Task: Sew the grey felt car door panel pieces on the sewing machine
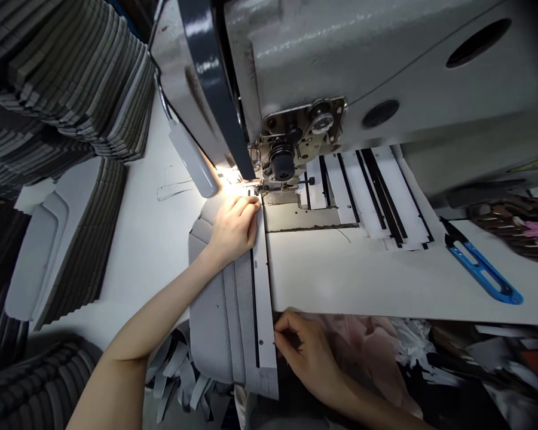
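Both hands attend the work beneath the sewing machine; grey padded panel extends toward the person, mostly left of the white strip; strip overlies the panel's right margin, long axis running from the needle area toward the person, near end slightly right. Left hand rests on panel and strip, nearer the needle, fingers bunched; right hand lies right of the strip's near end, thumb and forefinger almost closed at its edge; whether either hand pinches material cannot be determined.
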`<state>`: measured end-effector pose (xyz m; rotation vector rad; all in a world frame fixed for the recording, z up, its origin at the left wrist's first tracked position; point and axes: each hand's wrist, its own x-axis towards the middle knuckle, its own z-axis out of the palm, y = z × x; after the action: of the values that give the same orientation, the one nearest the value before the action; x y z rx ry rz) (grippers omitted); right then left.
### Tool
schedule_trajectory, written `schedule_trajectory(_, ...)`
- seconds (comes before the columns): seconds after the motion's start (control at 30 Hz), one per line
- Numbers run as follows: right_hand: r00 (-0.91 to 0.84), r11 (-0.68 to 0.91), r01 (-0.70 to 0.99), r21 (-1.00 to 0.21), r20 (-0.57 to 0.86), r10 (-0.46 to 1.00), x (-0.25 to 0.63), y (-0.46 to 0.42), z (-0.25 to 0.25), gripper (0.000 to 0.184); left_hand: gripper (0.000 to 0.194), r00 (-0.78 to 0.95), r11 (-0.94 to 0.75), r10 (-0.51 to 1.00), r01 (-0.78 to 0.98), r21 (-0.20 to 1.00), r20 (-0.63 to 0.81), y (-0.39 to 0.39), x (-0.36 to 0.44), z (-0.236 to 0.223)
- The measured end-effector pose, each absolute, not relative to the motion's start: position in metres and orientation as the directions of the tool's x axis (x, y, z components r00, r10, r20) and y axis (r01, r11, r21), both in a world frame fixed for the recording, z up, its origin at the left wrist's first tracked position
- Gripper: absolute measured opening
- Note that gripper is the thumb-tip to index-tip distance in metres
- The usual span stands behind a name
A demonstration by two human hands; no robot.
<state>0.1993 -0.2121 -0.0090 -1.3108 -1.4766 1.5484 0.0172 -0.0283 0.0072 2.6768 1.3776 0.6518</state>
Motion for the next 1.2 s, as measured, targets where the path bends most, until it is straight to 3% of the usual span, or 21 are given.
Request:
schedule_trajectory(0.3,-0.138,-0.164,0.051,-0.985,-0.169,0.976,0.191,-0.224,-0.022,0.005,0.036,0.459,-0.586,0.788,0.764,0.27,0.409,-0.12,0.024,0.011)
schedule_trajectory(0.37,-0.152,-0.163,0.041,-0.986,-0.167,0.974,0.191,-0.226,-0.024,0.022,0.037,0.442,-0.581,0.784,0.769,0.266,0.435,-0.13,0.025,0.01)
schedule_trajectory(0.47,-0.206,-0.073,0.099,-0.992,-0.092,0.974,0.193,-0.227,-0.024,0.042,0.038,0.426,-0.575,0.781,0.776,0.259,0.457,-0.133,0.026,0.008)
schedule_trajectory(0.7,-0.217,0.175,0.249,-0.953,0.121,0.969,0.196,-0.221,-0.023,0.061,0.051,0.482,-0.609,0.772,0.748,0.263,0.415,-0.135,0.026,0.013)
schedule_trajectory(0.93,-0.314,0.305,0.444,-0.843,0.173,0.934,0.198,-0.207,-0.014,0.058,0.053,0.491,-0.616,0.765,0.745,0.256,0.416,-0.125,0.025,0.01)
schedule_trajectory(1.2,-0.34,0.232,0.491,-0.84,0.061,0.938,0.193,-0.184,0.001,0.048,0.049,0.477,-0.597,0.781,0.759,0.26,0.403,-0.107,0.021,0.009)
